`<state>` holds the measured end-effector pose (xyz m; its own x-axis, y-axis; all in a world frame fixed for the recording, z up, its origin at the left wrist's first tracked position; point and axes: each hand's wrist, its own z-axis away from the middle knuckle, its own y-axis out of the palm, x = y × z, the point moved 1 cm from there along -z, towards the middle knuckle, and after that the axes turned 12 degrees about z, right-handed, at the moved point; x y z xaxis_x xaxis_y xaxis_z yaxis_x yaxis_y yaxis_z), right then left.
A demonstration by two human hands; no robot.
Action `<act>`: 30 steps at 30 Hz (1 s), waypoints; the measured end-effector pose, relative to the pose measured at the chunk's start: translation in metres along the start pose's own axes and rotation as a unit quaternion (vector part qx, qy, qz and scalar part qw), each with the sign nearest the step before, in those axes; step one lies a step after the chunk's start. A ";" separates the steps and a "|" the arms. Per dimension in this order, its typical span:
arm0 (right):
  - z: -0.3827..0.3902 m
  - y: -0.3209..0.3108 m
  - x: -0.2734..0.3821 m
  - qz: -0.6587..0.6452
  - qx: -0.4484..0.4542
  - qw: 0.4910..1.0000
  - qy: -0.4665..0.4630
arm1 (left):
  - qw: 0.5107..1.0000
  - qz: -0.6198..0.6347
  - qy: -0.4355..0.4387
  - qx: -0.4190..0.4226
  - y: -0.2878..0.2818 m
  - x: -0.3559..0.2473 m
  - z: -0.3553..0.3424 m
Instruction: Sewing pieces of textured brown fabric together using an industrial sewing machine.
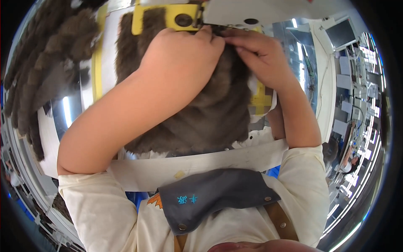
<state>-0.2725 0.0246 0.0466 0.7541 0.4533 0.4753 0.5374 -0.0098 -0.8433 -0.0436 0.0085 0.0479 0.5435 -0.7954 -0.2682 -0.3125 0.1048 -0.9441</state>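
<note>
A brown fur piece [210, 113] hangs from the sewing machine's work area toward my body and lies over the near table edge. My left hand [184, 48] rests on its far part, with the fingers bent and pressed together on the fur just below the machine. From the right, my right hand [258, 52] pinches the far edge of the same fur close to my left fingertips. Both sets of fingertips are beside the white sewing machine head [273, 13]. A yellow machine part [180, 17] sits above my left hand. The needle area is mostly hidden by my fingers.
More brown fur [50, 59] is heaped on the left side. Strips of yellow tape [97, 63] run along the white work surface. A dark screen [341, 34] stands at the far right. The table's white front edge [201, 166] lies close to my chest.
</note>
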 end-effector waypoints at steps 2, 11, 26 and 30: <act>0.001 0.003 -0.002 0.041 0.008 0.999 -0.032 | 0.998 0.001 0.030 -0.057 -0.002 0.001 -0.002; 0.003 0.006 -0.001 0.059 0.022 0.998 -0.009 | 0.998 -0.019 0.037 -0.040 -0.009 -0.002 -0.007; 0.011 -0.002 0.006 0.054 0.068 0.996 -0.024 | 0.996 -0.036 0.056 0.063 -0.031 -0.022 -0.008; 0.013 -0.003 0.008 0.064 0.095 0.993 -0.041 | 0.994 -0.019 0.050 0.099 -0.037 -0.030 -0.009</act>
<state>-0.2730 0.0402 0.0499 0.7745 0.5297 0.3458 0.3522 0.0930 -0.9313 -0.0549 0.0232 0.0923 0.4683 -0.8555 -0.2211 -0.1279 0.1819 -0.9750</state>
